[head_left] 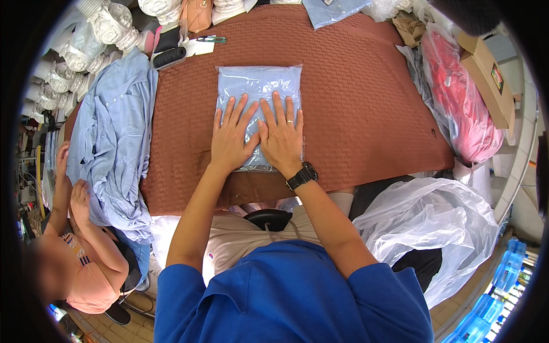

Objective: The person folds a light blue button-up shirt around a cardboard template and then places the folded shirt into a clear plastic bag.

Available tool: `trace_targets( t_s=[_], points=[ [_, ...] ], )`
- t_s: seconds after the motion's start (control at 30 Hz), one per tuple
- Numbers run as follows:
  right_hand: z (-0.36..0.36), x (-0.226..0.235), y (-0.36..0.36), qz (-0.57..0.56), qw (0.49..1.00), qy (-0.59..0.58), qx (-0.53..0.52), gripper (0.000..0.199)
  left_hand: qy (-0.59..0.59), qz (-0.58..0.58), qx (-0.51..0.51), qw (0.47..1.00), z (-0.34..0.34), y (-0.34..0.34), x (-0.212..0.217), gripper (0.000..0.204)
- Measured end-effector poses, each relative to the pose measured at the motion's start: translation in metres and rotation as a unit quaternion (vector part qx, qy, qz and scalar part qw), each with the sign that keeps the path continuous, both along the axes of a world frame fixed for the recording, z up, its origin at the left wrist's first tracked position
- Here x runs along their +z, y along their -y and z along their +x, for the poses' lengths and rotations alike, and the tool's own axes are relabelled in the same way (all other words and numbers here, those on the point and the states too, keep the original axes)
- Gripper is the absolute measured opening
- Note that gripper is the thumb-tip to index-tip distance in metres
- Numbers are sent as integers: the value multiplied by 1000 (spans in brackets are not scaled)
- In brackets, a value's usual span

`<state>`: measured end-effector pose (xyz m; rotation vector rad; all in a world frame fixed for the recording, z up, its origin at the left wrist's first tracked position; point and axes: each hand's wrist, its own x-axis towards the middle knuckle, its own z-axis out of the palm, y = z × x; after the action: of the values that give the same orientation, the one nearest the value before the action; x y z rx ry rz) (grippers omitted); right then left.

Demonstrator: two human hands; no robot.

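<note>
A light blue folded shirt in a clear plastic bag (260, 80) lies flat on the brown textured table cover (354, 103). My left hand (231, 134) rests flat on its left half, fingers spread and pointing away from me. On the right half lies my right hand (281, 134), palm down with fingers apart, a ring on one finger and a black watch (303, 176) on the wrist. The two thumbs come close together near the middle of the bag. Parts of the shirt under both palms are hidden.
Loose light blue shirts (117, 131) are heaped at the left, beside a seated person (94, 266). Black thread spools (170, 56) and small snips (211, 39) lie at the far left. Another bagged shirt (334, 11) is at the back. Pink bagged cloth (457, 97), a cardboard box (486, 80) and a large plastic bag (423, 223) stand right.
</note>
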<state>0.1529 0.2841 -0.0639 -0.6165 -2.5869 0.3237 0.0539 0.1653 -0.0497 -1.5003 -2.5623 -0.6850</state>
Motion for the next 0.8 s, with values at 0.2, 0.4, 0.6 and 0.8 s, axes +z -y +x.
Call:
trace_targets(
  t_s=[0.2,0.4,0.6,0.8],
  points=[
    [0,4,-3,-33,999,-11,12,47,55,-1,-18,998,-7,1,1,64],
    [-43,35,-44,-110,989,-96,-27,46,111,55,0,992,-61,-21,25,54],
    [-67,-4,-51,-8,996,-79,-31,48,26,28,52,998,-68,-44,-18,55],
    [-65,-1,-52,-2,998,-58,-34,49,30,11,52,998,-68,-45,-15,56]
  ],
)
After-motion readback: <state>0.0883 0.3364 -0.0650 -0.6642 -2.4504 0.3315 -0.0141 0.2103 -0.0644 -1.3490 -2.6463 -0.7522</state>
